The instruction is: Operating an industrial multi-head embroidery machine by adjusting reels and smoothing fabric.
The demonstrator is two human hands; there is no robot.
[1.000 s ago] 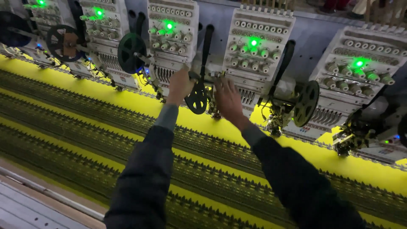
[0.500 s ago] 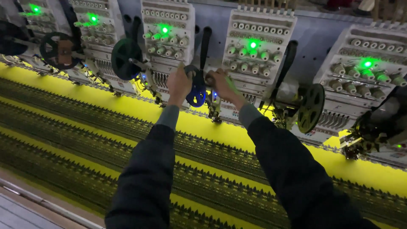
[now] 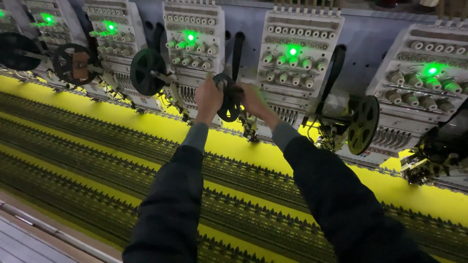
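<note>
Head view, now: both hands work at one dark reel [image 3: 228,103] mounted between two embroidery heads. The left hand [image 3: 208,99] is closed on the reel's left rim, fingers curled over the edge. The right hand [image 3: 252,101] touches the reel's right side; its fingers [image 3: 242,93] are bent toward the hub, but whether they pinch anything cannot be told. The reel stands on edge, above the yellow fabric [image 3: 146,129] and well clear of it.

Left of the reel hangs a second reel [image 3: 147,71] on its spindle, untouched. Right of the reel, a spoked reel [image 3: 363,124] sits at the next head. Above the reel, a green lamp [image 3: 190,37] is lit on the nearer head, with knob rows beside it. Below the reel, dark stitched bands [image 3: 234,175] run across the fabric.

Head view, earlier: the hands have stayed on the same reel, while the camera has drawn closer. Judged from this, the reel remains under adjustment, not released.
</note>
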